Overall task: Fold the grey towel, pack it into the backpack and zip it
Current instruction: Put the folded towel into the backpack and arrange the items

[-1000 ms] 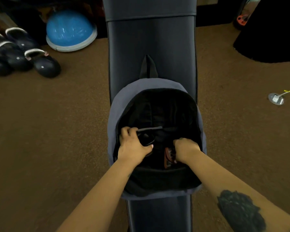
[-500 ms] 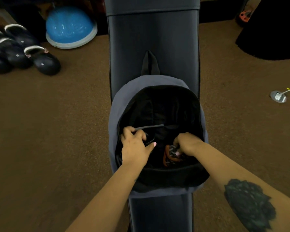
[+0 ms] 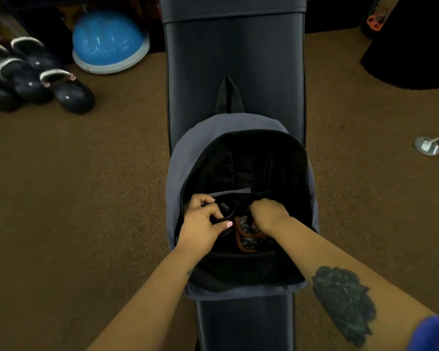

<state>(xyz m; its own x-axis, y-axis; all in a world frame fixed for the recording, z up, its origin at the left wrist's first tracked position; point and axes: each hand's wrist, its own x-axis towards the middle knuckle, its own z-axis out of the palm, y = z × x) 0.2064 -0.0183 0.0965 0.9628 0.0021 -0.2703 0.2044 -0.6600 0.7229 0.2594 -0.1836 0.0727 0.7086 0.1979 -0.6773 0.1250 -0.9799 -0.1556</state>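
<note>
Backpack (image 3: 180, 160) gapes open; both hands (image 3: 203, 224) reach inside.

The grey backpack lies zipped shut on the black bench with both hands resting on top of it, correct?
Not quite. The head view shows the backpack unzipped, its main compartment gaping open. The left hand and right hand are inside the opening, not on top. It does lie on the black bench.
</note>
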